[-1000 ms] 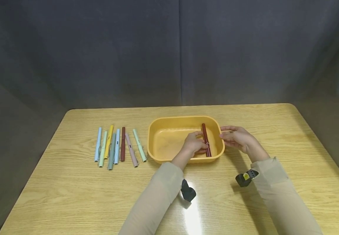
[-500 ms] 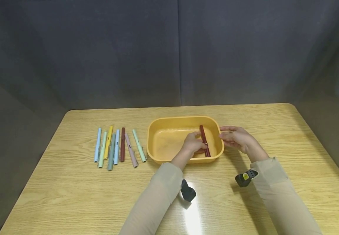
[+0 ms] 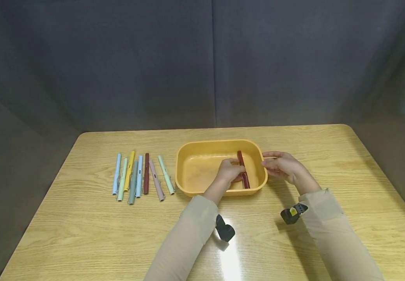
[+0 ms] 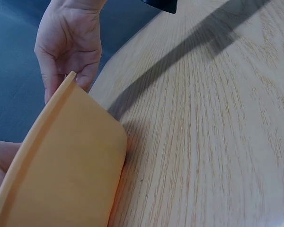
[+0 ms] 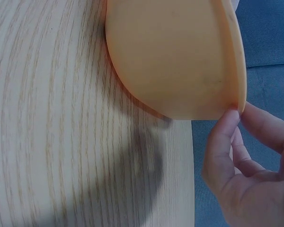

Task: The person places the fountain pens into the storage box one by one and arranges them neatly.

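In the head view, a shallow yellow plastic bin (image 3: 195, 145) stands on the table. My left hand (image 3: 228, 171) reaches over its near wall and holds a dark red pen (image 3: 240, 157) in the bin's right part. The fingers cover the pen's middle, and the bin wall hides most of this hand in the left wrist view. At the bin's right end, my right hand (image 3: 284, 166) pinches the rim. In the right wrist view, its thumb (image 5: 222, 130) presses the outer wall just under the lip, with the forefinger at the rim.
Left of the bin lie several pens side by side, among them a yellow pen (image 3: 130, 170), a dark red pen (image 3: 146, 173), a mauve pen (image 3: 157, 180) and a mint green pen (image 3: 166, 175). A dark curtain (image 3: 146, 66) hangs behind the wooden table (image 3: 83, 234).
The dark red pen in the bin has shifted slightly left, together with my left hand's fingers. My right hand stays at the rim.
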{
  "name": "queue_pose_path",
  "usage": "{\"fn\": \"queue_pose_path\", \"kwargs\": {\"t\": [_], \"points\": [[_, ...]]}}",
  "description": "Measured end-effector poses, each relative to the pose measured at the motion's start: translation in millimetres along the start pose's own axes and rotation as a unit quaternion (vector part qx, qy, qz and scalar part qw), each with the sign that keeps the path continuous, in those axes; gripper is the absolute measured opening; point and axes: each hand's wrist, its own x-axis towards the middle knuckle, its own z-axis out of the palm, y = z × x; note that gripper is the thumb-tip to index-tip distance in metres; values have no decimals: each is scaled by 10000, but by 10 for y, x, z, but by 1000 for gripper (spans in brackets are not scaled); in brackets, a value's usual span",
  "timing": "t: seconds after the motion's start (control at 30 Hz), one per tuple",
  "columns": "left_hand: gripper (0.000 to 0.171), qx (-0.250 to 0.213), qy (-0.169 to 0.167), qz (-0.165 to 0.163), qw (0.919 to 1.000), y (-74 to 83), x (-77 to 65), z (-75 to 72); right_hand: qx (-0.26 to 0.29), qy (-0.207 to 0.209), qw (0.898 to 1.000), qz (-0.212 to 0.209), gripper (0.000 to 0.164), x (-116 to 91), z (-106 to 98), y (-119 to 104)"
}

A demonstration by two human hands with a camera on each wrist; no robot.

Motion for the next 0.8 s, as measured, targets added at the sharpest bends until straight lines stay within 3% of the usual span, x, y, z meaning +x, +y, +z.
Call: {"fn": "queue_pose_path", "kwargs": {"t": [0.53,0.8], "points": [[45,84,-19,72,9999,0,30,-26,-20,7,10000,81,54,8,2,2],[48,4,-113,14,9999,88,28,-92,14,-16,10000,48,55,31,-12,-3]]}}
